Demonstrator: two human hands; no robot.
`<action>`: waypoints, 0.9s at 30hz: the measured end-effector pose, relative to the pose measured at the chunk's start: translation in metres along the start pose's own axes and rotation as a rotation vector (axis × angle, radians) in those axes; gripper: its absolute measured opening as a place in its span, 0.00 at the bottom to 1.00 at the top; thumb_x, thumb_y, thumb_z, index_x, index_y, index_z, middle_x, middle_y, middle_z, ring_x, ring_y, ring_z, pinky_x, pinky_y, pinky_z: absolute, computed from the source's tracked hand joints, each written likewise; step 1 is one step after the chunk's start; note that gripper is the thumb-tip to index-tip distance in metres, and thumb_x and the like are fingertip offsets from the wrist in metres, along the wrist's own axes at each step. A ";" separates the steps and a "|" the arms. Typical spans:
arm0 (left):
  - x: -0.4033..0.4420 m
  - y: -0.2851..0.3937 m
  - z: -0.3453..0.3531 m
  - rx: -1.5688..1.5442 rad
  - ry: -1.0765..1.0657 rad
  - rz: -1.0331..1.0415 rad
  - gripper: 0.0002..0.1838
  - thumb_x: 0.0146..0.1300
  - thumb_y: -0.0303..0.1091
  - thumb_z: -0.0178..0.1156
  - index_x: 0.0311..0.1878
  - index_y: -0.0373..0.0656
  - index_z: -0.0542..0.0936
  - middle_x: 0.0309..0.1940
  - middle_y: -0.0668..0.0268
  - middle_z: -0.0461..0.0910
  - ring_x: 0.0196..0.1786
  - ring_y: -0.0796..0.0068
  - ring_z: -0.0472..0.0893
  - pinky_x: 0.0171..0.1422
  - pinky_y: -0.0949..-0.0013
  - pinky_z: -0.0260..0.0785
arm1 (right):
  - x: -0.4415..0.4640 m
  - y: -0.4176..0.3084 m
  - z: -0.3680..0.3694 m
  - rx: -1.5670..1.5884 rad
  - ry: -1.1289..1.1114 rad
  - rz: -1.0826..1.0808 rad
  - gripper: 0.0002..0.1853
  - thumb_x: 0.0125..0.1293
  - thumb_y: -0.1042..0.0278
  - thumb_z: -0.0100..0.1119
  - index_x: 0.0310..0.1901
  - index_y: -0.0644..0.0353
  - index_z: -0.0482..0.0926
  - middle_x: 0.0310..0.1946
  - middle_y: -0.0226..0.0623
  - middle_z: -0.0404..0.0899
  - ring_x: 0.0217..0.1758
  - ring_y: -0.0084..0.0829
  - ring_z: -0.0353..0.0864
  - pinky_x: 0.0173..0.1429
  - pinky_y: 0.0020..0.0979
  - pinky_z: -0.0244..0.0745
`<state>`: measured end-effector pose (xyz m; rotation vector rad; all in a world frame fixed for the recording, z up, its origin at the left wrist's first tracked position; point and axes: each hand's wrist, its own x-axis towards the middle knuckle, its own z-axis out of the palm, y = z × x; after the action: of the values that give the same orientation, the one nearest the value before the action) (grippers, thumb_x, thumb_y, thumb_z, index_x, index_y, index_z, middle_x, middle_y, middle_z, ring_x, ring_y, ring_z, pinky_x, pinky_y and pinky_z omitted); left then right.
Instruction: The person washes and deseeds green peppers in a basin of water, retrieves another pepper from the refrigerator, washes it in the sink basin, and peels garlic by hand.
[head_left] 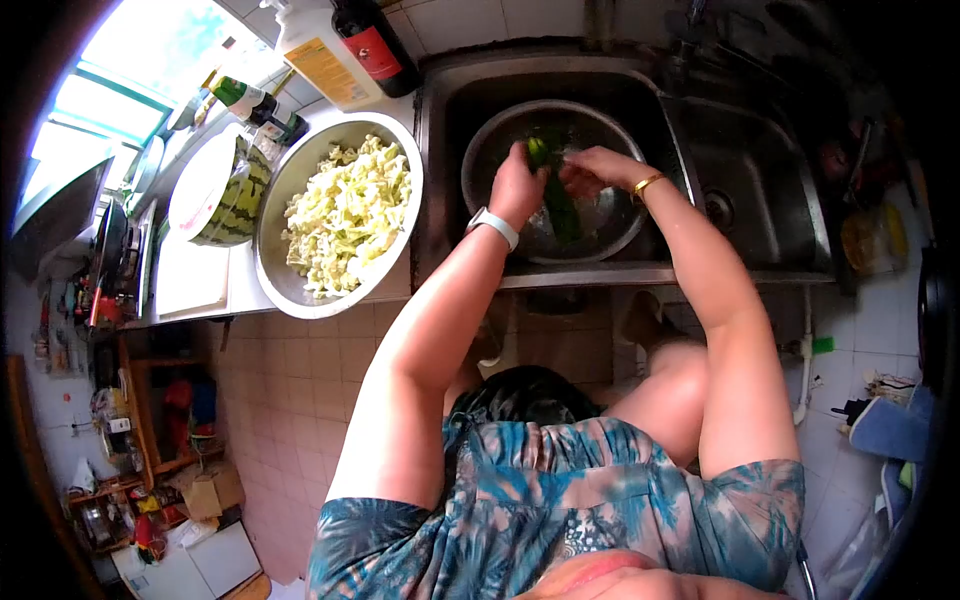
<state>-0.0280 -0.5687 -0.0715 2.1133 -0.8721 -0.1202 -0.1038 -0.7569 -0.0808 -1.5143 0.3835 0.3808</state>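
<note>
Tiled floor [300, 385] stretches through a kitchen lit by a bright window [105, 95] on the left, and a person in a blue-and-brown patterned dress [560, 480] leans over a double steel sink [445, 130]. Beside it runs a white counter [245, 292], where a wide metal bowl [392, 250] brims with chopped pale-green leaves [350, 215], cabbage by the look of them. Just left of that bowl rests a cut watermelon [240, 200], its striped rind showing. Behind stand a white jug [325, 62] with a yellow label and a dark bottle [375, 50] with a red one. Over in the sink's left compartment sits a round steel basin [487, 135]. Above it, the left hand [518, 187] is wrapped around what looks like a cucumber [563, 218], which slants down inside the basin's rim. Close by, the right hand [598, 172] has its fingers curled, blurred, and I cannot tell whether they touch it. Smallest are a pale wristwatch [494, 227] on the left wrist and a gold bracelet [648, 184] on the right.
</note>
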 end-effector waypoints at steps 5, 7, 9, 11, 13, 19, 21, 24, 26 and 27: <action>0.001 -0.039 0.025 0.187 -0.205 -0.259 0.20 0.61 0.30 0.62 0.54 0.33 0.72 0.45 0.44 0.80 0.48 0.50 0.82 0.48 0.55 0.76 | 0.069 0.072 -0.040 -0.590 0.100 0.088 0.16 0.67 0.58 0.56 0.39 0.67 0.82 0.36 0.44 0.85 0.35 0.34 0.85 0.37 0.33 0.77; 0.008 -0.080 0.047 0.058 -0.359 -0.405 0.19 0.60 0.31 0.63 0.54 0.37 0.75 0.47 0.46 0.80 0.48 0.51 0.82 0.50 0.56 0.75 | 0.071 0.067 -0.017 -0.525 0.127 0.020 0.14 0.68 0.62 0.56 0.43 0.65 0.82 0.38 0.42 0.84 0.39 0.32 0.84 0.40 0.32 0.78; 0.005 -0.074 0.041 0.551 -0.649 0.030 0.23 0.57 0.37 0.63 0.55 0.38 0.75 0.48 0.49 0.81 0.50 0.53 0.81 0.50 0.58 0.75 | 0.068 0.056 0.006 -0.468 0.151 -0.051 0.13 0.68 0.66 0.55 0.48 0.63 0.81 0.40 0.39 0.84 0.42 0.31 0.84 0.42 0.31 0.79; 0.002 -0.053 0.026 1.076 -0.843 0.539 0.27 0.55 0.41 0.63 0.57 0.38 0.75 0.49 0.52 0.81 0.51 0.55 0.81 0.49 0.60 0.74 | 0.042 0.026 0.012 -0.074 0.066 -0.153 0.14 0.68 0.65 0.56 0.52 0.61 0.79 0.42 0.36 0.84 0.44 0.30 0.83 0.45 0.29 0.78; -0.001 -0.047 0.021 1.008 -0.878 0.460 0.29 0.54 0.45 0.63 0.58 0.43 0.75 0.52 0.56 0.80 0.52 0.58 0.80 0.49 0.63 0.74 | 0.034 0.015 0.015 0.328 -0.020 -0.239 0.16 0.68 0.65 0.57 0.55 0.59 0.77 0.44 0.34 0.83 0.45 0.28 0.82 0.48 0.28 0.78; -0.002 -0.049 0.033 -0.118 -0.655 -0.291 0.26 0.53 0.37 0.66 0.57 0.43 0.76 0.53 0.52 0.78 0.50 0.54 0.80 0.53 0.59 0.73 | 0.047 0.033 0.019 -0.406 0.083 -0.520 0.26 0.60 0.70 0.64 0.61 0.59 0.73 0.46 0.36 0.82 0.49 0.25 0.80 0.54 0.28 0.74; -0.009 -0.024 0.024 -0.271 -0.549 -0.435 0.23 0.51 0.33 0.67 0.52 0.42 0.79 0.50 0.52 0.80 0.49 0.56 0.81 0.52 0.57 0.73 | 0.047 0.031 0.022 -0.476 0.142 -0.445 0.30 0.56 0.66 0.68 0.62 0.61 0.72 0.45 0.41 0.83 0.50 0.31 0.81 0.54 0.31 0.74; -0.008 -0.048 0.038 -0.297 -0.437 -0.471 0.19 0.53 0.33 0.67 0.49 0.41 0.81 0.44 0.52 0.82 0.50 0.56 0.81 0.51 0.55 0.74 | 0.051 0.038 0.023 -0.852 0.497 -0.305 0.33 0.53 0.61 0.71 0.60 0.62 0.72 0.45 0.48 0.82 0.53 0.42 0.81 0.56 0.36 0.74; 0.007 -0.115 0.070 0.160 -0.549 0.016 0.19 0.56 0.36 0.65 0.50 0.40 0.80 0.42 0.51 0.83 0.50 0.55 0.81 0.49 0.55 0.74 | 0.046 0.041 0.022 -1.048 0.276 0.006 0.23 0.49 0.63 0.72 0.46 0.67 0.81 0.45 0.52 0.82 0.52 0.50 0.81 0.56 0.40 0.75; 0.006 -0.120 0.067 0.398 -0.512 0.396 0.19 0.57 0.38 0.65 0.51 0.40 0.80 0.41 0.51 0.83 0.50 0.54 0.81 0.49 0.55 0.75 | 0.045 0.042 0.024 -1.049 0.273 0.007 0.23 0.49 0.63 0.72 0.46 0.67 0.81 0.45 0.52 0.82 0.52 0.50 0.81 0.56 0.40 0.75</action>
<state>0.0171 -0.5667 -0.2020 2.2555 -1.7219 -0.3089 -0.0837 -0.7315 -0.1389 -2.6065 0.4244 0.4012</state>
